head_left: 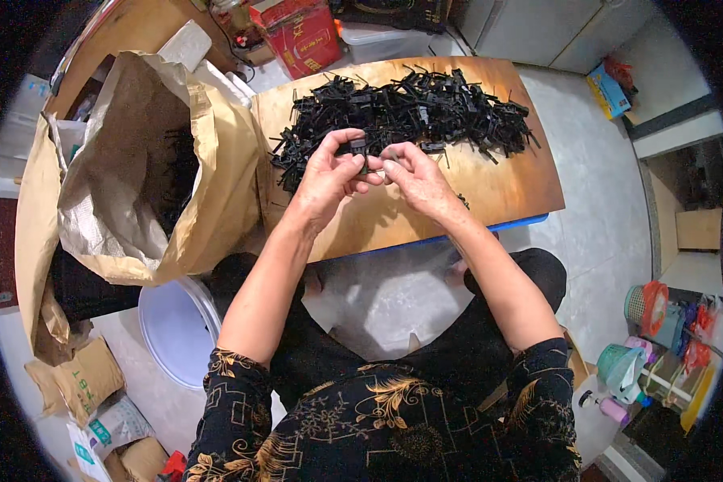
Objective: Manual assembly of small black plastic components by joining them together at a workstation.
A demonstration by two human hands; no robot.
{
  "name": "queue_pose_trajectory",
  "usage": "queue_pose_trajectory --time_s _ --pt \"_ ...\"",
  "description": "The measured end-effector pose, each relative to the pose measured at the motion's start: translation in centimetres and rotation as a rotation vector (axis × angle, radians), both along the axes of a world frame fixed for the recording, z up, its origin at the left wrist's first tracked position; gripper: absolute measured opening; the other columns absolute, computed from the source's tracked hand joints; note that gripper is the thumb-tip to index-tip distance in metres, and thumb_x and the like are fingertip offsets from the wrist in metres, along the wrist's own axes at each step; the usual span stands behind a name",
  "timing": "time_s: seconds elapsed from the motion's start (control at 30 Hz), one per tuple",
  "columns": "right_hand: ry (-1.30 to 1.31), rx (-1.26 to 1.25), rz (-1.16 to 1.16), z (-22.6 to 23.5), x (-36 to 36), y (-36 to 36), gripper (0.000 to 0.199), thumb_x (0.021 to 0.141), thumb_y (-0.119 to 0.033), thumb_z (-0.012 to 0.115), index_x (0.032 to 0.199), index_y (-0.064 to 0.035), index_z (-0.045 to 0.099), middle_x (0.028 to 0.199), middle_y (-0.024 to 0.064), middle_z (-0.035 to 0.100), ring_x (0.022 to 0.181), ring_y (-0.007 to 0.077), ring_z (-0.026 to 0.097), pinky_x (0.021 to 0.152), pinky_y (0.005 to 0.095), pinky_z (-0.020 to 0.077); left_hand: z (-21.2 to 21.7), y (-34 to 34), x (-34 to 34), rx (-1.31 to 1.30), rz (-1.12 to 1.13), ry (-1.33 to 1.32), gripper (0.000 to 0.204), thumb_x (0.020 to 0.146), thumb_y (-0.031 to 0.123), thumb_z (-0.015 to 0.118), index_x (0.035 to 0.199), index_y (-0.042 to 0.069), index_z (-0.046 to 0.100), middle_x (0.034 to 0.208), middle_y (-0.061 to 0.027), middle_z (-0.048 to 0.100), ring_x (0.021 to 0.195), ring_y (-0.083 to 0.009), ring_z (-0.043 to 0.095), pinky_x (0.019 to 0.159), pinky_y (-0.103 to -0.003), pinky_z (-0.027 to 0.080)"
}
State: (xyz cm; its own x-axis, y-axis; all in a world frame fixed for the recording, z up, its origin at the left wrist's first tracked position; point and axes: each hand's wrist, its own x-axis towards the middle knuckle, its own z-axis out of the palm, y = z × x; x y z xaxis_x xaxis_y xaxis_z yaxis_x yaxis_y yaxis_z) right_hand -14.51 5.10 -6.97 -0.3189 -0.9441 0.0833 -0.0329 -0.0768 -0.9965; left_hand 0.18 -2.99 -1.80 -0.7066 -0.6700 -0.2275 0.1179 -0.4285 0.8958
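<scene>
My left hand is closed around a small black plastic part, held up over the near side of a wooden board. Close beside it, my right hand pinches at the same spot with thumb and fingertips. What sits between the right fingers is too small to name. Behind both hands spreads a long heap of black plastic parts with thin stick-like arms. At my left a large open paper sack stands against the board, with more black pieces inside.
A white round tub stands on the floor below the sack. Behind the board are a red box and a clear plastic container. Smaller brown packages lie at the lower left. Baskets and bags sit at the right.
</scene>
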Motion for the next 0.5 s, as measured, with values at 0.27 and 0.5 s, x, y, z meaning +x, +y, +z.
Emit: queue_pose_trajectory --time_s 0.27,0.5 --pt "-0.336 0.143 0.197 4.3 -0.9 1.5 0.015 0.090 -0.021 0.055 0.096 -0.0072 0.053 0.076 0.0025 0.062 0.047 0.0021 0.048 0.040 0.0136 0.0326 -0.3 -0.3 1.0 0.213 -0.084 0.146 0.043 0.087 0.007 0.055 0.126 0.002 0.039 0.094 -0.0101 0.060 0.072 -0.0156 0.064 0.060 -0.021 0.054" --pt "-0.392 0.188 0.230 4.2 -0.7 1.3 0.018 0.089 -0.024 0.057 0.095 -0.0078 0.053 0.066 -0.0024 0.051 0.046 0.0009 0.038 0.039 0.0144 0.0282 0.5 0.5 1.0 0.156 -0.206 0.083 0.042 0.085 0.011 0.059 0.124 0.003 0.045 0.085 -0.0020 0.056 0.064 -0.0100 0.060 0.055 -0.018 0.051"
